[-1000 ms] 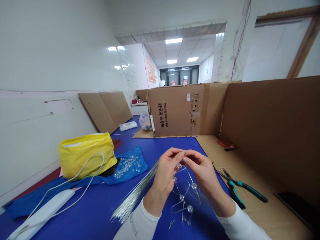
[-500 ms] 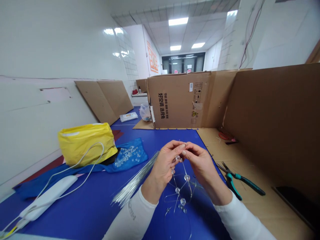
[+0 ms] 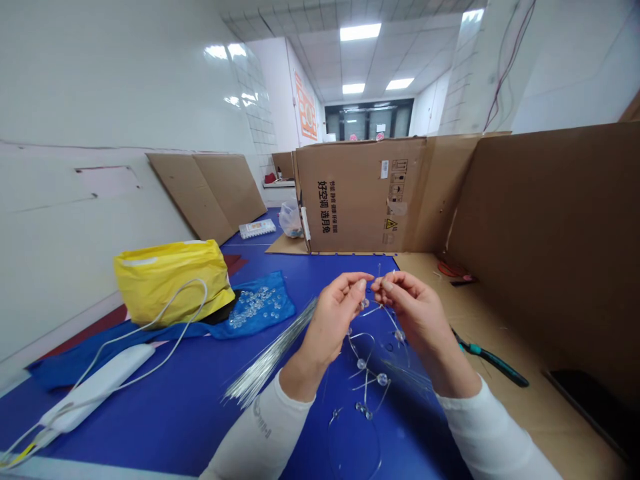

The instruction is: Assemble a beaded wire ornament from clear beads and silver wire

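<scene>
And here we are over the blue work mat, both hands up off the surface with the fingertips meeting just above the work! The right hand is curled in, thumb and forefinger pinched on a thin wire close to a small clear bead, while the left hand comes in with its fingers bent toward the same spot, though whether it has hold of the wire I cannot tell from here. Hanging below and lying across the mat, right between the forearms, is the looped wire strand with clear beads, its loops and crossings trailing down from the fingers. Just beside the left forearm, a bundle of thin silver wires fans out across the mat, and further left sits a blue cloth heaped with loose clear beads, right up against a yellow plastic bag. Down at the left there's a white oblong unit with its white cord looping over the cloth. Over on the right, on the cardboard sheet, lie teal-handled pliers, partly tucked behind the right forearm, and up ahead stands a cardboard box wall with a clear plastic bag at its corner
</scene>
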`<state>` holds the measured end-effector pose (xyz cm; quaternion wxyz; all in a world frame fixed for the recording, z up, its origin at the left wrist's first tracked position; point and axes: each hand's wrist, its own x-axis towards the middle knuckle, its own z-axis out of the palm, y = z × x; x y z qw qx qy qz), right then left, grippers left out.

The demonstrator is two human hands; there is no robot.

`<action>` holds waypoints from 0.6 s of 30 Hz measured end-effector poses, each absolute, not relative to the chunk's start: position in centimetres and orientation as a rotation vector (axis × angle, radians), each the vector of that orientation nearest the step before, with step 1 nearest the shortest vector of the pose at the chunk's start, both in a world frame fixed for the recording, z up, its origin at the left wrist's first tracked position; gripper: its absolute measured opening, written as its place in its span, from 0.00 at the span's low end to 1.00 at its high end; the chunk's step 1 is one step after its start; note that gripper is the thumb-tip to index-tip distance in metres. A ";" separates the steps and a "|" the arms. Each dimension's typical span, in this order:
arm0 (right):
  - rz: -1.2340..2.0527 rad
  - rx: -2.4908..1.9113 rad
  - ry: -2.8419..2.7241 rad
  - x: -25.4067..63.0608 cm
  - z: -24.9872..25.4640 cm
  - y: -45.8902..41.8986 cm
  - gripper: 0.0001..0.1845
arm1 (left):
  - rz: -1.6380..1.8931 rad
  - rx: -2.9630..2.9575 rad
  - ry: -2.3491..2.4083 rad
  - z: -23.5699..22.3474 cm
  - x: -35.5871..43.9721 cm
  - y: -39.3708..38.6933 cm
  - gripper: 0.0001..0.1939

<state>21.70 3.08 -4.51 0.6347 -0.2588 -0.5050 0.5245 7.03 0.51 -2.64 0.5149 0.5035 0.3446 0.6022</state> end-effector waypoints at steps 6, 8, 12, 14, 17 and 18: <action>1.034 -0.663 -1.179 24.2 -3.2 3.4 0.11 | 1.389 1.572 0.979 -2.4 5.6 0.6 0.07; 0.979 -0.696 -1.191 24.8 -2.9 3.4 0.10 | 1.370 1.628 0.985 -2.3 5.3 0.6 0.07; 0.898 -0.785 -1.198 25.5 -2.6 3.5 0.09 | 1.374 1.691 0.993 -2.4 5.1 0.6 0.06; 0.860 -0.830 -1.210 25.7 -2.5 3.5 0.08 | 1.388 1.720 1.009 -2.4 5.0 0.6 0.05; 0.801 -0.865 -1.251 25.7 -2.3 3.3 0.06 | 1.391 1.754 1.040 -2.3 5.0 0.7 0.04; 0.789 -0.870 -1.265 25.7 -2.3 3.2 0.06 | 1.389 1.770 1.051 -2.3 4.9 0.8 0.04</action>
